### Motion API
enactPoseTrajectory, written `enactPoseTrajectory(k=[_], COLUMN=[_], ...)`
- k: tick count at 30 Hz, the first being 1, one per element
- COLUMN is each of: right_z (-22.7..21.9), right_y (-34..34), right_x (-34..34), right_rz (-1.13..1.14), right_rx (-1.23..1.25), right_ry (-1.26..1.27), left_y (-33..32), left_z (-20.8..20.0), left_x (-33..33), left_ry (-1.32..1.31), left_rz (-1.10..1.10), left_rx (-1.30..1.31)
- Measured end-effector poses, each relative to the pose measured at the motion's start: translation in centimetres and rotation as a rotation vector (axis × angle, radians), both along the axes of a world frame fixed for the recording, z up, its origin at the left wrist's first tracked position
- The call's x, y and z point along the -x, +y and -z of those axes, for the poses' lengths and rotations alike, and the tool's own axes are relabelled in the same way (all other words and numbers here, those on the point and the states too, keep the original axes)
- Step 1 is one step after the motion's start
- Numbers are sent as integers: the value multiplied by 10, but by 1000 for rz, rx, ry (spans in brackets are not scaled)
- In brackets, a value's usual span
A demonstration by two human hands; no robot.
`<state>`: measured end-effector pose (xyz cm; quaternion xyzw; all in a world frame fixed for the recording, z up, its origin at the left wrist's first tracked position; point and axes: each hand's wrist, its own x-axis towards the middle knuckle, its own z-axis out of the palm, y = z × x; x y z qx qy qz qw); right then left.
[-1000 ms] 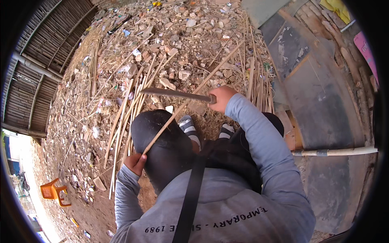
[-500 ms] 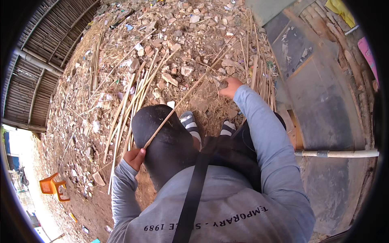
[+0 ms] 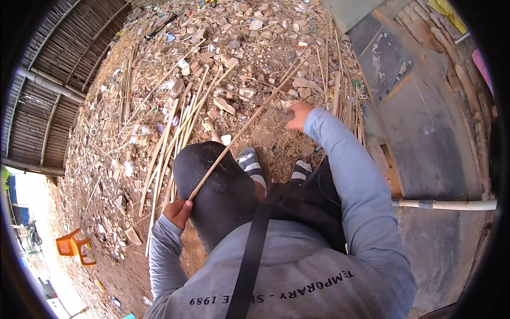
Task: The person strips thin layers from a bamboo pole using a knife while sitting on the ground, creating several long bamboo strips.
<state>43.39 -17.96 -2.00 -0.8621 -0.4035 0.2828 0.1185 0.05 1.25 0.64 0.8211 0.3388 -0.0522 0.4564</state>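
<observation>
Orange chair (image 3: 67, 245) at far left, rubble (image 3: 224, 105) strewn ahead, loose strips (image 3: 184, 127) just left of the dark-clad left knee (image 3: 191, 159); that knee lies beneath the held wooden strip (image 3: 249, 124). Its long axis slants from the lower left, pointing forward and rightward away from the body. The left hand (image 3: 178, 213) has fingers clamped on its near end; the right hand's (image 3: 300, 116) fingers close around a knife (image 3: 289, 114), its blade blurred.
</observation>
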Motion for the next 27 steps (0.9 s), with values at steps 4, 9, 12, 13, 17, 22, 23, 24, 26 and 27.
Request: enactPoseTrajectory(k=[4, 9, 12, 13, 17, 22, 23, 24, 26, 27], right_z=[-22, 25, -1, -4, -4, 15, 12, 8, -4, -13], right_y=[13, -2, 0, 4, -6, 4, 6, 8, 8, 8], right_x=[30, -20, -3, 8, 20, 16, 20, 23, 23, 19], right_rz=[-152, 231, 40, 1, -35, -2, -15, -28, -53, -66], right_rx=[-1, -62, 56, -38, -172, -107, -136, -164, -164, -136], right_ry=[-57, -25, -5, -24, 0, 32, 8, -17, -4, 34], left_y=[2, 4, 9, 11, 11, 9, 9, 9, 8, 6], left_z=[-10, -13, -13, -10, 1, -5, -4, -2, 2, 1], left_x=[0, -9, -6, -3, -4, -7, -5, -3, 0, 0], left_ry=[37, 54, 74, 63, 9, 26, 37, 9, -39, -49], left_rz=[7, 31, 33, 26, 28, 49, 49, 43, 34, 14], left_rx=[26, 43, 66, 93, 138, 32, 31, 29, 29, 35])
